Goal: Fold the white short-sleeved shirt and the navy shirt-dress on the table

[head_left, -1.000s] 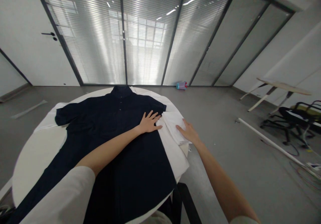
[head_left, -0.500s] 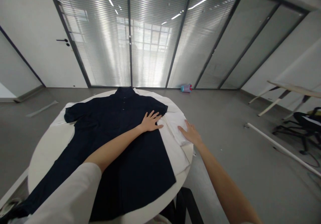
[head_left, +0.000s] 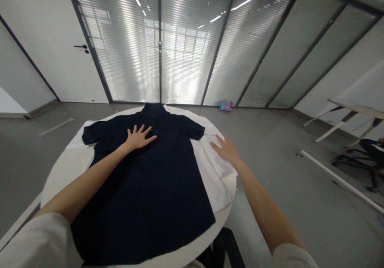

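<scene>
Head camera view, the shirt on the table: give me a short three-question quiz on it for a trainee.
1. True or false: the left hand is clenched into a fist.
2. Which of these is the right hand on?
A. door handle
B. folded white cloth
C. wheeled chair
3. Fill in the blank: the collar of the dark shirt is at the end nearest the ____ partition.

Key: 1. False, it is spread open over the dark shirt. 2. B. 3. Glass.

Navy short-sleeved shirt (head_left: 172, 180) is lying spread on the desk (head_left: 64, 174), collar (head_left: 153, 109) pointing away; white cloth (head_left: 211, 186) is showing beneath it.
</scene>
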Demonstrator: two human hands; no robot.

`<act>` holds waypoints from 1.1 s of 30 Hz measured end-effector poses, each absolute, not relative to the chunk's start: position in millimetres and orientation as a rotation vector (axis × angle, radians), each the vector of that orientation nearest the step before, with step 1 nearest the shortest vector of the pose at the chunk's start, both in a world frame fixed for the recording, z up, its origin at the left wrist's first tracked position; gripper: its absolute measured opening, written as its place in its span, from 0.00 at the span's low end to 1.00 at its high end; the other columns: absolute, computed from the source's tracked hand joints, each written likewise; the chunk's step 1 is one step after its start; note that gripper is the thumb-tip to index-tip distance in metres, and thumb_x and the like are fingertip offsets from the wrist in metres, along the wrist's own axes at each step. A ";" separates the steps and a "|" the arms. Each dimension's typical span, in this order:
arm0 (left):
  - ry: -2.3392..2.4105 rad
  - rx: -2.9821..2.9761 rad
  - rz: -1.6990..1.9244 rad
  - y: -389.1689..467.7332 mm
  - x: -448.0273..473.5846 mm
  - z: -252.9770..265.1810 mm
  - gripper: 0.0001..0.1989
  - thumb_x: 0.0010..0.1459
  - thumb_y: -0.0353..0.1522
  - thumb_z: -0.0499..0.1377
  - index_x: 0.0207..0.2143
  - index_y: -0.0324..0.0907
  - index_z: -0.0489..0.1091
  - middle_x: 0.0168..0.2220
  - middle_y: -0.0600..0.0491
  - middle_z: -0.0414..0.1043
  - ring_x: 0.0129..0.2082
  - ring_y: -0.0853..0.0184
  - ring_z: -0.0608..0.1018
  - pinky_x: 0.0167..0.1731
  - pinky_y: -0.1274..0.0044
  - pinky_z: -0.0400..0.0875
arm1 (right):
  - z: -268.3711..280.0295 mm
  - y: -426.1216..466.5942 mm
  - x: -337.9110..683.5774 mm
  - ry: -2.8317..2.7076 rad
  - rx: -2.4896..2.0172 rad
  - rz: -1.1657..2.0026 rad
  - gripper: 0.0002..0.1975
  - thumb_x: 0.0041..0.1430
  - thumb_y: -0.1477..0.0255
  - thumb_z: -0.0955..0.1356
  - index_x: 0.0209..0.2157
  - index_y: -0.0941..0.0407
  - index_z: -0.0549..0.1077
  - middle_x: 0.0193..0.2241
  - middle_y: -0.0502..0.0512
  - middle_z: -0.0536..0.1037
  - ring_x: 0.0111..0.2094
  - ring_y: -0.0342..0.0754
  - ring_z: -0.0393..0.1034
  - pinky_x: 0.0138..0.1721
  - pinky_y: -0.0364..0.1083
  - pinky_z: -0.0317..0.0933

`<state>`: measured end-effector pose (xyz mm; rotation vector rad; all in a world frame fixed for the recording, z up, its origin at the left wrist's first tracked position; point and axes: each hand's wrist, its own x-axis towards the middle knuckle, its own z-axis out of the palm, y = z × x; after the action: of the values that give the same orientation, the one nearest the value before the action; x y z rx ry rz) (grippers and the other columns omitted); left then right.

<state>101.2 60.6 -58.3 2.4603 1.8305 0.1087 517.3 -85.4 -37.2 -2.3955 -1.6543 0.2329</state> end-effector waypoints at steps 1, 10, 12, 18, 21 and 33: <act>1.861 2.418 0.056 64.3 89.4 -63.3 0.44 0.59 0.62 0.42 0.71 0.52 0.46 0.72 0.45 0.42 0.69 0.33 0.47 0.59 0.39 0.43 | -37.9 -77.7 510.7 -1.658 -2.415 0.252 0.41 0.61 0.39 0.55 0.70 0.44 0.52 0.71 0.58 0.45 0.69 0.74 0.38 0.64 0.70 0.40; 1.854 2.417 0.061 74.9 69.7 -78.2 0.47 0.57 0.64 0.42 0.71 0.52 0.45 0.73 0.45 0.40 0.69 0.33 0.44 0.58 0.37 0.39 | -55.8 -57.3 497.6 -1.684 -2.533 0.214 0.43 0.57 0.38 0.59 0.69 0.42 0.53 0.72 0.58 0.41 0.69 0.78 0.35 0.60 0.78 0.38; 1.852 2.413 0.059 78.4 69.4 -77.4 0.47 0.56 0.64 0.42 0.71 0.52 0.45 0.73 0.46 0.40 0.69 0.33 0.44 0.58 0.38 0.39 | -55.6 -55.9 498.4 -1.670 -2.548 0.212 0.42 0.58 0.39 0.59 0.69 0.42 0.53 0.72 0.58 0.41 0.69 0.78 0.35 0.60 0.78 0.38; 1.878 2.396 0.064 79.6 65.7 -78.7 0.48 0.55 0.66 0.41 0.71 0.53 0.45 0.73 0.46 0.40 0.69 0.33 0.44 0.57 0.36 0.39 | -51.9 -53.9 490.2 -1.656 -2.571 0.211 0.42 0.59 0.39 0.58 0.69 0.42 0.52 0.72 0.57 0.41 0.69 0.77 0.35 0.60 0.76 0.39; 1.887 2.380 0.056 77.5 65.6 -79.8 0.48 0.55 0.65 0.41 0.71 0.53 0.44 0.73 0.46 0.39 0.69 0.32 0.43 0.57 0.36 0.38 | -52.7 -55.6 485.1 -1.671 -2.584 0.196 0.40 0.60 0.40 0.58 0.69 0.41 0.52 0.72 0.56 0.42 0.69 0.76 0.36 0.61 0.76 0.39; 1.473 2.637 0.244 29.7 18.1 -52.1 0.33 0.68 0.52 0.40 0.68 0.48 0.56 0.69 0.48 0.54 0.69 0.51 0.55 0.65 0.50 0.47 | -33.8 -54.7 442.5 -1.917 -2.336 -0.132 0.42 0.63 0.41 0.54 0.71 0.48 0.47 0.71 0.58 0.48 0.70 0.71 0.38 0.64 0.72 0.37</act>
<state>18.1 29.7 -52.1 2.6371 1.4734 0.2437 442.5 -54.7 -33.8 -2.3362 -1.9171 -0.1323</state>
